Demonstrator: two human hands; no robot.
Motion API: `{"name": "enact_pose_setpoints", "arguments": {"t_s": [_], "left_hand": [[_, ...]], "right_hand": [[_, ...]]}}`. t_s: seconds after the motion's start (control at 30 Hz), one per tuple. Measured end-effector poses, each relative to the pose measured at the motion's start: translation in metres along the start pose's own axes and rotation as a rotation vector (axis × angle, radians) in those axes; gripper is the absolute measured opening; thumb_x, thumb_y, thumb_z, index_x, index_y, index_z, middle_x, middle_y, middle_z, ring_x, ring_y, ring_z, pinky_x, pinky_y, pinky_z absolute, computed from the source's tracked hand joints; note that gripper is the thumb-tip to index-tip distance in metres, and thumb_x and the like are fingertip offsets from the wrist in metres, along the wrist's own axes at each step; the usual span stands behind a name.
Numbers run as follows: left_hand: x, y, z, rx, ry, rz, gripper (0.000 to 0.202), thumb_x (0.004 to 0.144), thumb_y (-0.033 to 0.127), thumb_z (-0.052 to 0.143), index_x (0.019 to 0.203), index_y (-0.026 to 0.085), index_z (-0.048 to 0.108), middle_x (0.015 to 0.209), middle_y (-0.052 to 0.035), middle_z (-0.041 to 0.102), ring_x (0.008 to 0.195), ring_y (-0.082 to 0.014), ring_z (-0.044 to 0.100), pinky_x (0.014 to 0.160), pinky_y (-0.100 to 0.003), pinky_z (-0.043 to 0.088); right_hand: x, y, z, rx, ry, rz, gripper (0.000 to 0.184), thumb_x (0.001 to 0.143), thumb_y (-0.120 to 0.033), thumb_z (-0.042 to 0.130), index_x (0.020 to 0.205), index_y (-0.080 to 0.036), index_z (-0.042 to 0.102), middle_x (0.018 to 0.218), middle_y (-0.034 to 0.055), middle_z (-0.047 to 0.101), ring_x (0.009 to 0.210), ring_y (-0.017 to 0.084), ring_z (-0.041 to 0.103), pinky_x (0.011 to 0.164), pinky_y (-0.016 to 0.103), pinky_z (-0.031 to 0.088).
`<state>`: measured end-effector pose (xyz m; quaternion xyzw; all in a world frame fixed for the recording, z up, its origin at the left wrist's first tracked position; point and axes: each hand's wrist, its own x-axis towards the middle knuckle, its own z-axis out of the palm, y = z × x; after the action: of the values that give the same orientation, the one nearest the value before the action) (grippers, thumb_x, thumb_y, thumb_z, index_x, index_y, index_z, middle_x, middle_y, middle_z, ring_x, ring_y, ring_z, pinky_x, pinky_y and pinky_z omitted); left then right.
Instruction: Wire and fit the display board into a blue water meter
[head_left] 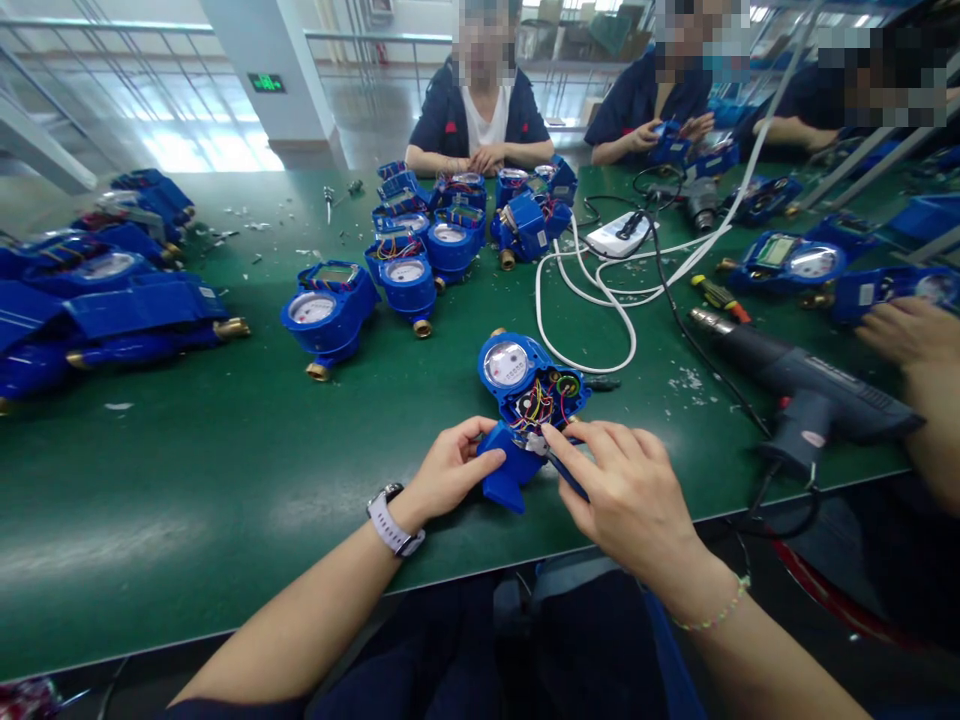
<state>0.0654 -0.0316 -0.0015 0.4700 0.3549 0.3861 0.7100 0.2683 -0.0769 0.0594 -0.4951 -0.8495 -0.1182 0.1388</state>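
In front of me on the green table lies a blue water meter [504,362] with its round dial up. Its electronics housing is uncovered, showing a tangle of coloured wires [534,402] and a green ring-shaped part. My left hand [451,470] grips a blue plastic cover [510,474] at the near side of the meter, thumb on top. In my right hand [622,480] is a pair of pliers [564,472], its metal jaws at the edge of the housing by the wires. Whether the jaws pinch a wire cannot be made out.
More water meters stand at the left [142,310], centre and right. A heat gun [802,390], a screwdriver [720,298] and a white power strip [621,236] with looped cable lie to the right. Co-workers sit opposite; another person's hand [911,330] is at the right.
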Motion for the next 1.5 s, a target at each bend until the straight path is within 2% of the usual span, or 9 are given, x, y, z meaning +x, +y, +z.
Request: {"name": "enact_pose_setpoints", "arguments": {"t_s": [0.3,0.5,0.73,0.87,0.97,1.2,1.33,1.43,1.5], "left_hand": [[0.001,0.004,-0.003,-0.065,-0.028,-0.006,0.038,0.071,0.035,0.078,0.098,0.014,0.063,0.089,-0.0041,0.070,0.072,-0.0121,0.062,0.069,-0.022,0.049],[0.002,0.004,-0.002,-0.094,-0.032,-0.015,0.037,0.071,0.034,0.078,0.098,0.013,0.064,0.090,-0.0050,0.071,0.073,-0.0133,0.063,0.070,-0.023,0.049],[0.003,0.001,-0.005,-0.096,-0.028,-0.020,0.036,0.072,0.032,0.077,0.100,0.013,0.064,0.093,-0.0054,0.070,0.074,-0.0129,0.063,0.071,-0.023,0.049],[0.004,0.000,-0.006,-0.102,-0.041,-0.020,0.036,0.072,0.032,0.078,0.100,0.013,0.064,0.090,-0.0049,0.071,0.074,-0.0125,0.062,0.071,-0.022,0.048],[0.005,0.000,-0.007,-0.093,-0.041,-0.013,0.036,0.072,0.032,0.078,0.100,0.013,0.064,0.088,-0.0041,0.071,0.075,-0.0123,0.062,0.073,-0.022,0.048],[0.005,-0.002,-0.008,-0.117,-0.057,-0.022,0.035,0.073,0.030,0.077,0.100,0.014,0.064,0.090,-0.0045,0.071,0.076,-0.0133,0.063,0.074,-0.024,0.049],[0.005,-0.001,-0.006,-0.137,-0.041,-0.027,0.033,0.072,0.030,0.078,0.098,0.014,0.065,0.089,-0.0038,0.071,0.075,-0.0123,0.063,0.073,-0.022,0.049],[0.005,-0.001,-0.005,-0.144,-0.028,-0.034,0.034,0.070,0.030,0.079,0.097,0.014,0.065,0.089,-0.0038,0.071,0.074,-0.0125,0.063,0.072,-0.022,0.050],[0.005,0.000,-0.004,-0.142,-0.021,-0.035,0.035,0.070,0.030,0.080,0.097,0.014,0.065,0.089,-0.0042,0.071,0.074,-0.0131,0.063,0.072,-0.023,0.050]], "right_hand": [[0.012,0.012,-0.004,-0.033,-0.043,-0.104,0.035,0.083,-0.014,0.058,0.118,-0.016,0.063,0.100,0.0089,0.067,0.087,0.024,0.058,0.069,0.037,0.036],[0.018,0.018,-0.003,0.000,-0.095,-0.129,0.036,0.081,-0.016,0.059,0.117,-0.016,0.064,0.100,0.0091,0.069,0.084,0.023,0.061,0.067,0.035,0.040],[0.024,0.026,-0.001,0.092,-0.239,-0.072,0.037,0.082,-0.021,0.062,0.118,-0.023,0.065,0.103,0.0071,0.070,0.081,0.022,0.066,0.065,0.032,0.049],[0.027,0.031,-0.005,0.164,-0.316,-0.033,0.037,0.084,-0.024,0.059,0.121,-0.027,0.064,0.105,0.0069,0.071,0.084,0.024,0.068,0.070,0.034,0.053],[0.030,0.035,-0.005,0.261,-0.339,-0.003,0.039,0.082,-0.021,0.060,0.120,-0.028,0.065,0.106,0.0059,0.071,0.088,0.025,0.069,0.075,0.036,0.054],[0.030,0.047,-0.001,0.480,-0.327,0.062,0.038,0.082,-0.017,0.055,0.118,-0.025,0.067,0.103,0.0033,0.072,0.087,0.020,0.068,0.075,0.028,0.053],[0.023,0.044,-0.002,0.346,-0.267,-0.003,0.043,0.081,-0.016,0.056,0.123,-0.024,0.063,0.111,0.0053,0.067,0.095,0.022,0.064,0.081,0.035,0.050],[0.020,0.037,-0.005,0.175,-0.205,-0.092,0.045,0.078,-0.014,0.060,0.122,-0.021,0.063,0.109,0.0079,0.065,0.096,0.026,0.060,0.083,0.041,0.046],[0.019,0.032,-0.007,0.098,-0.174,-0.122,0.044,0.077,-0.013,0.062,0.120,-0.019,0.063,0.107,0.0086,0.065,0.096,0.026,0.058,0.083,0.041,0.043]]}}
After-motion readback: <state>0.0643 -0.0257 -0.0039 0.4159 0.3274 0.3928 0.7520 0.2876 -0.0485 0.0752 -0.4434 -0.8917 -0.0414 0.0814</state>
